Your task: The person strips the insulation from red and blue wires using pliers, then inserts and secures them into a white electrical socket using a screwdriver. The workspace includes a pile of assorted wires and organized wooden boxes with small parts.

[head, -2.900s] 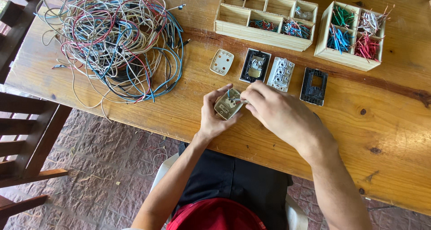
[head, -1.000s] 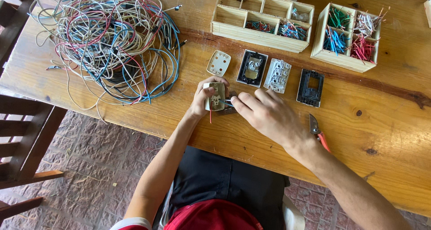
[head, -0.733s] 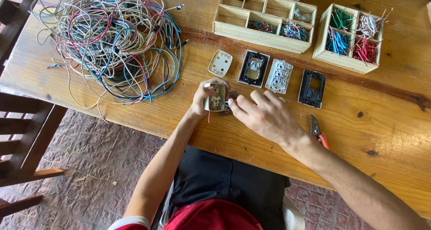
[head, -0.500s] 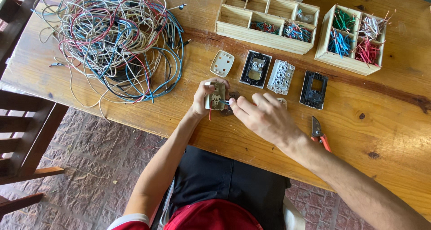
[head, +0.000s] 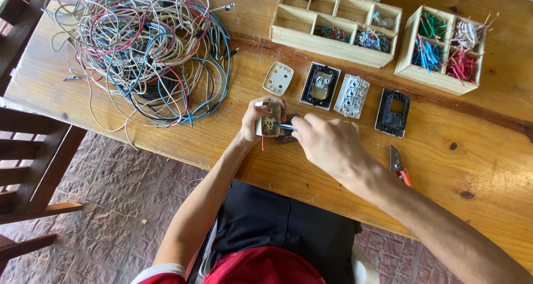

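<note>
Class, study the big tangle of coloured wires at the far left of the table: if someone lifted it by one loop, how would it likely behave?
The wire tangle would probably sag and droop, since its thin strands already lie in loose curves. It likely rises as one clump, because the loops are interwoven. Stray ends hanging over the wooden table edge might snag.

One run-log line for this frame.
left hand: holds beige socket module | right hand: pushes blue wire into it | pliers: on table
</note>
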